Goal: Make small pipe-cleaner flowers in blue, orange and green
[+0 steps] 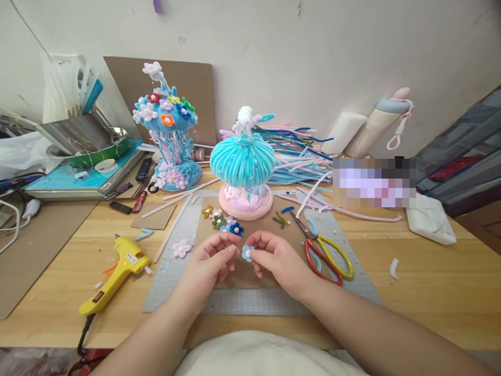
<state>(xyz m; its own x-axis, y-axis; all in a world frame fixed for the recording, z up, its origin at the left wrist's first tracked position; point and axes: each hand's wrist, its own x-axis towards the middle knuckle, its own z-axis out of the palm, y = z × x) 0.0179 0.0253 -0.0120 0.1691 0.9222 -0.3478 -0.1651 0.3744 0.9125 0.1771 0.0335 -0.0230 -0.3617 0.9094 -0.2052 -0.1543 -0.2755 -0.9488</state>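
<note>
Left of centre frame, the left hand [213, 259] curls nearly closed, holding nothing I can see, fingertips just beside the small blue flower [247, 253]. The right hand [274, 258] pinches that flower at centre, between thumb and forefinger.

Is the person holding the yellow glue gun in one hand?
No, the yellow glue gun lies on the table apart from the left hand, and the right hand pinches a small blue flower.

My one view rides on the wearer's head, facing forward and down over the wooden table [430, 292] toward the wall [313, 52] at 12 o'clock. Close in, near 6 o'clock, the left hand [211, 261] and right hand [276, 258] meet on a blue flower [247, 253].
</note>
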